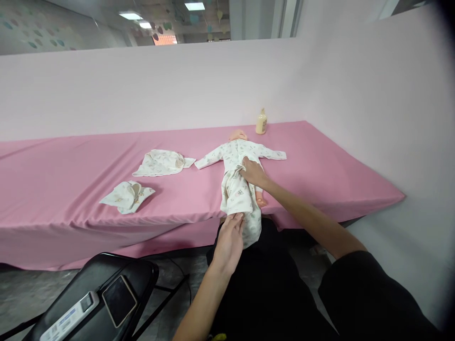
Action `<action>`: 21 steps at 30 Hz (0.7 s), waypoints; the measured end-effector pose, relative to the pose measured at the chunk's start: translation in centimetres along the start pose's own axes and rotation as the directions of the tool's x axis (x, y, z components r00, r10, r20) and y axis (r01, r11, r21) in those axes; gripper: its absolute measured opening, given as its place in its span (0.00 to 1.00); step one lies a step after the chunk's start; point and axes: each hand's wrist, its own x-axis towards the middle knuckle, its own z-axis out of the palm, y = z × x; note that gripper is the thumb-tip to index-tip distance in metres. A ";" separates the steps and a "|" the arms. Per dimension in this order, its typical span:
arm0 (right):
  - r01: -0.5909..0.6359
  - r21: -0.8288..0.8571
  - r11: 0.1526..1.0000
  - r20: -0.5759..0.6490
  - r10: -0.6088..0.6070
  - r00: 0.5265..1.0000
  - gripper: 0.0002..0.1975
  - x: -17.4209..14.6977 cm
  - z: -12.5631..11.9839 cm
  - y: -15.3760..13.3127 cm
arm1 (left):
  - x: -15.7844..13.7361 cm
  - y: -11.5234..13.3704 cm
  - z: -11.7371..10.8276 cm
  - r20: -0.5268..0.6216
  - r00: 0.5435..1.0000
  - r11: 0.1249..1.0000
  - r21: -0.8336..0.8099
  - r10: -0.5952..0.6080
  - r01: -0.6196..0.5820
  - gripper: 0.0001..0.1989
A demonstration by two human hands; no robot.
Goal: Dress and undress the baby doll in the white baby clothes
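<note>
A baby doll [238,135] lies on its back on the pink-covered table, arms spread in a white patterned long-sleeved top [237,150]. White patterned baby trousers [237,194] lie over its lower body, one leg part drooping past the table edge. Near the doll's waist, my right hand [253,171] is closed on bunched cloth at the trousers' top. My left hand [230,239] is at the lower trouser hem, its fingers closed against the cuff; the fingertips are partly hidden. A bare doll foot [260,199] shows at the right, outside the trousers.
A patterned baby cap or cloth [159,162] and a folded cloth piece [128,196] lie left on the pink tablecloth [71,180]. A pump bottle [261,122] stands by the wall. A black chair [142,270] holds a phone [120,300] and a white device [71,318].
</note>
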 end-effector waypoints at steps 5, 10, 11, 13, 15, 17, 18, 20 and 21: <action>0.032 0.308 0.951 0.028 -0.042 0.999 0.24 -2.6 -1.7 0.9 | -0.7 2.5 -2.6 -0.050 0.982 0.933 0.326 0.182 -0.156 0.14; -0.025 0.528 0.849 -0.190 0.146 0.971 0.22 -10.2 -2.2 3.1 | 1.9 7.3 0.7 0.228 0.863 0.482 0.752 0.451 -0.451 0.16; -0.058 0.555 0.830 -0.202 0.202 0.958 0.21 -12.3 -1.8 3.7 | 3.0 8.3 2.1 0.342 0.829 0.331 0.797 0.441 -0.505 0.17; -0.145 0.596 0.790 -0.165 0.297 0.940 0.21 -16.2 -0.2 4.6 | 5.8 9.9 5.1 0.557 0.761 0.003 0.806 0.331 -0.592 0.21; -0.196 0.643 0.740 -0.078 0.318 0.945 0.19 -19.4 2.0 5.0 | 9.0 10.8 8.1 0.678 0.724 -0.299 0.721 0.122 -0.625 0.24; -0.210 0.701 0.681 -0.011 0.304 0.953 0.21 -21.2 4.5 4.9 | 11.9 11.1 10.7 0.652 0.749 -0.516 0.603 -0.121 -0.608 0.26; -0.210 0.726 0.655 0.010 0.296 0.955 0.23 -21.6 5.7 4.6 | 13.1 11.1 11.8 0.591 0.769 -0.593 0.538 -0.242 -0.600 0.25; -0.193 0.767 0.611 0.016 0.283 0.959 0.27 -21.5 7.9 3.9 | 14.7 10.7 13.4 0.453 0.793 -0.683 0.425 -0.408 -0.594 0.24; -0.185 0.786 0.591 0.024 0.270 0.963 0.26 -21.3 8.8 3.6 | 15.2 10.5 14.0 0.399 0.800 -0.710 0.384 -0.448 -0.590 0.23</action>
